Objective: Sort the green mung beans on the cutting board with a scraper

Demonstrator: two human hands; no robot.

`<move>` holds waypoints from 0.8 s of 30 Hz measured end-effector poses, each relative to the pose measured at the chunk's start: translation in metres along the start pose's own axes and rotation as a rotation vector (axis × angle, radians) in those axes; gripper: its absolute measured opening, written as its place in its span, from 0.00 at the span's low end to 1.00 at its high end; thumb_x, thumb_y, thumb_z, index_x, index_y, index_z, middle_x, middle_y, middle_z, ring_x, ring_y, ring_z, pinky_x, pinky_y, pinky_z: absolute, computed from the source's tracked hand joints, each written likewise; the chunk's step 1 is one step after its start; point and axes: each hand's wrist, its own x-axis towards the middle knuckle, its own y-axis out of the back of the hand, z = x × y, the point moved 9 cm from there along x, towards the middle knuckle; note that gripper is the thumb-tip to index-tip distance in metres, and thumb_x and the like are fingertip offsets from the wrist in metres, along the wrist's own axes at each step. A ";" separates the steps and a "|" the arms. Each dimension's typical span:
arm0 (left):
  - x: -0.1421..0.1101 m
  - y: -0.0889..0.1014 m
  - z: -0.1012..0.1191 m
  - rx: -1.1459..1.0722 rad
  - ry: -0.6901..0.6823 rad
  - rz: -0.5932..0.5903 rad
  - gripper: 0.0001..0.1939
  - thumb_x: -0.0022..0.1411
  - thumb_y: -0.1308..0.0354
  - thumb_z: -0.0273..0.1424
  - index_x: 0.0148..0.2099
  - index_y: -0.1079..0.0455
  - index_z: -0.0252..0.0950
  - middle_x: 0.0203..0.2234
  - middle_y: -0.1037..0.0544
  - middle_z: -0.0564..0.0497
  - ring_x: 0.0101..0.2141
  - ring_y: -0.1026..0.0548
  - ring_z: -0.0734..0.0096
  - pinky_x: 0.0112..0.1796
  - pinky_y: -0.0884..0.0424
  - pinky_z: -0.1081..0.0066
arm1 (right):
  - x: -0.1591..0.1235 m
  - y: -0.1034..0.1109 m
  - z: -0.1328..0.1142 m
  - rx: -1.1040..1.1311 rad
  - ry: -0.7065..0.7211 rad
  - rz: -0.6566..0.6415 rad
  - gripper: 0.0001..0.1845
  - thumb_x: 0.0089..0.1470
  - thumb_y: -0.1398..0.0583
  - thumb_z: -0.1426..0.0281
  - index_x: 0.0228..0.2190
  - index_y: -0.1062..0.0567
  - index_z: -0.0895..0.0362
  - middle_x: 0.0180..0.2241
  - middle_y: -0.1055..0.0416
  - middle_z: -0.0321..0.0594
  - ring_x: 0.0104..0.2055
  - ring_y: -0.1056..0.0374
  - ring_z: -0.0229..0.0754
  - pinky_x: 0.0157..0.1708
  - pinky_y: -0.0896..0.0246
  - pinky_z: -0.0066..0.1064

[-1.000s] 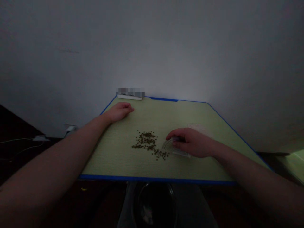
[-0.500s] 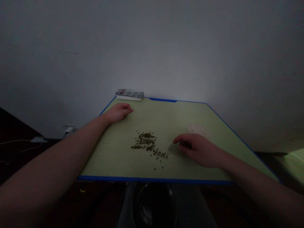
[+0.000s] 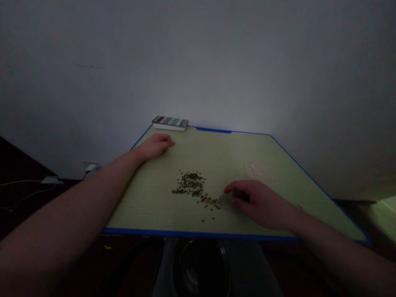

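My right hand (image 3: 256, 202) is closed on a clear plastic piece (image 3: 224, 200) with a curved, ridged rim; most of it is hidden by the fingers, so I cannot tell its full shape. The rim sits at the right end of a scatter of small greenish-brown grains (image 3: 190, 182), bean-like or bead-like. Loosely curled, my left hand (image 3: 156, 146) rests at the far left of the table (image 3: 216, 152), with nothing visible in it. Behind my right hand lies a pale pinkish-white patch (image 3: 260, 170), perhaps small grains.
A phone (image 3: 170, 121) lies on a white box (image 3: 169, 127) at the back left corner. Below the front edge is a dark round bowl (image 3: 202, 268). The wall (image 3: 216, 82) stands behind the table. White cables (image 3: 51, 180) run at the left.
My right hand has moved slightly down towards me, and the clear piece's rim has come a little left, up to the nearest grains. My left hand rests in the same place.
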 end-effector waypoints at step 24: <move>0.000 0.001 0.000 0.007 -0.003 0.007 0.14 0.52 0.48 0.40 0.23 0.42 0.36 0.12 0.43 0.58 0.15 0.46 0.80 0.18 0.50 0.75 | 0.000 0.011 0.014 -0.081 -0.104 0.134 0.15 0.51 0.47 0.71 0.40 0.27 0.58 0.24 0.29 0.38 0.25 0.36 0.37 0.25 0.46 0.29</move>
